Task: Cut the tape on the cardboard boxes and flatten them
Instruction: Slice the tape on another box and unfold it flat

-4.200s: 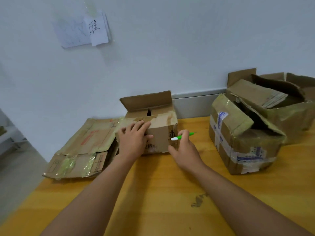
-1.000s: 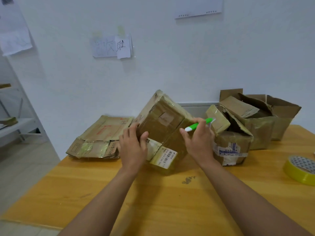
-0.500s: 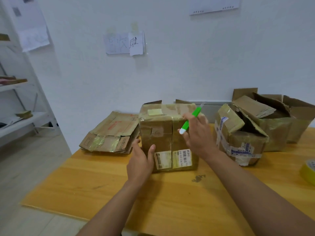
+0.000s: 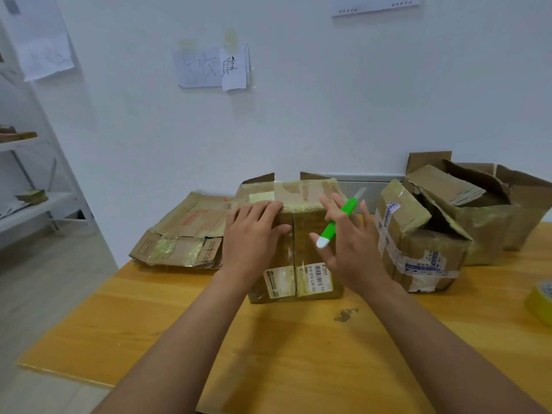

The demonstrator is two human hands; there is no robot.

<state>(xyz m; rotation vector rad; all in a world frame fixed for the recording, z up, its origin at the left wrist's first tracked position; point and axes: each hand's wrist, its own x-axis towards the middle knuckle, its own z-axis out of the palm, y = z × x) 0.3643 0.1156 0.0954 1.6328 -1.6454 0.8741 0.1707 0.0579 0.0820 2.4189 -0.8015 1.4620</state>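
A taped cardboard box stands upright on the wooden table, its taped seam facing me and white labels near its bottom. My left hand lies flat over the box's top front edge on the left side. My right hand hovers in front of the box's right half, fingers spread, with a green utility knife held between the fingers, blade pointing up and away.
Flattened cardboard lies at the table's left rear. Two opened, crumpled boxes stand to the right. A yellow tape roll sits at the right edge. A white shelf stands at the left; the wall is just behind.
The box was tipped and turned to stand upright. My left hand went from its lower front up onto the top edge. My right hand's fingers have spread, the knife still in them.
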